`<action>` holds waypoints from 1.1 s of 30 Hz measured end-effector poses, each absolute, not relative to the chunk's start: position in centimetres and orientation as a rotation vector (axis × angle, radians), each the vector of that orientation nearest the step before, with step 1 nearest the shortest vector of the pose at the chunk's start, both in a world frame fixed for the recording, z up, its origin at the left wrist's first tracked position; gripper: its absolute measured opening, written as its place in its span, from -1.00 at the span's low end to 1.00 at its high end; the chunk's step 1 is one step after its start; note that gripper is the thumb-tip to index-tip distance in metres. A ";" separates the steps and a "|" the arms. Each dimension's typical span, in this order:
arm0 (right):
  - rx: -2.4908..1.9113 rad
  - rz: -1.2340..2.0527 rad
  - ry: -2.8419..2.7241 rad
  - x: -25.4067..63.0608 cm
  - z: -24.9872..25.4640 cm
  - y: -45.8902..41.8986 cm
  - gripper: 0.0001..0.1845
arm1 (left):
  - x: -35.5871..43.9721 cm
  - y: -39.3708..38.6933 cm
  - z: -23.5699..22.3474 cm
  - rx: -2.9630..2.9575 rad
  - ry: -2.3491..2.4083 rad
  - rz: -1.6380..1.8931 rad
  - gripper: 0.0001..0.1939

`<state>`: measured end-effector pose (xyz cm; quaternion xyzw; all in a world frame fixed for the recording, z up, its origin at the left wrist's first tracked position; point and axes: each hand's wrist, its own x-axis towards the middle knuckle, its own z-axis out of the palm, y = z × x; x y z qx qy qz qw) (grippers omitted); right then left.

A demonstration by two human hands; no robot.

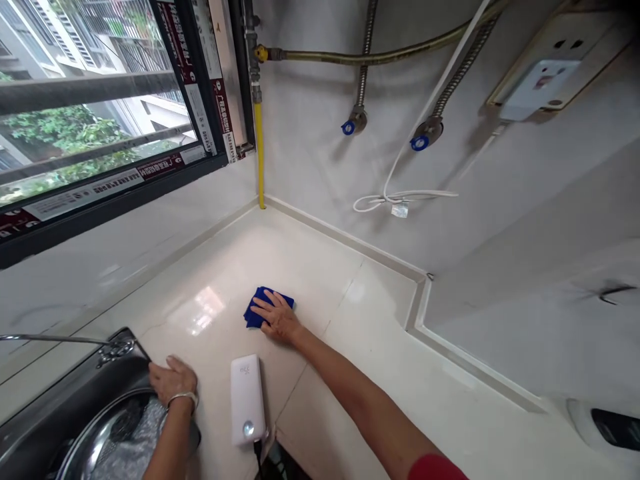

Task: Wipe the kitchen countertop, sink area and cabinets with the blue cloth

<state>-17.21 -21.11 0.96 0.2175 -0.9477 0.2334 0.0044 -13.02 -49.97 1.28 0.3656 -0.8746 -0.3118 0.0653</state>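
Note:
A folded blue cloth lies on the pale, glossy countertop. My right hand rests on top of it with the fingers spread and flat, covering its right part. My left hand, with a bracelet at the wrist, is at the right rim of the dark metal sink. Its thumb stands apart from the other fingers, which reach over the rim and are partly hidden. Between my two arms a white power bank lies on the counter, a black cable plugged into its near end.
A round metal bowl with a greyish bundle sits in the sink, under a thin faucet. A yellow pipe enters the counter's back corner. A white cord hangs below the wall socket. A raised edging runs along the wall.

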 end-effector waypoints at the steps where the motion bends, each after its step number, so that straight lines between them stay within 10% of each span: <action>1: 0.686 0.747 -2.961 -15.6 0.9 -20.1 -0.37 | -12.9 -50.0 1.4 1.105 -2.647 -0.954 -0.28; 20: 0.364 0.191 -2.966 26.3 -0.8 -4.5 -0.26 | -13.5 -49.9 1.3 1.189 -2.517 -1.015 -0.39; 33: 0.723 0.438 -3.007 0.0 -0.7 -13.8 -0.20 | -13.7 -50.5 -0.9 1.139 -2.541 -0.939 -0.33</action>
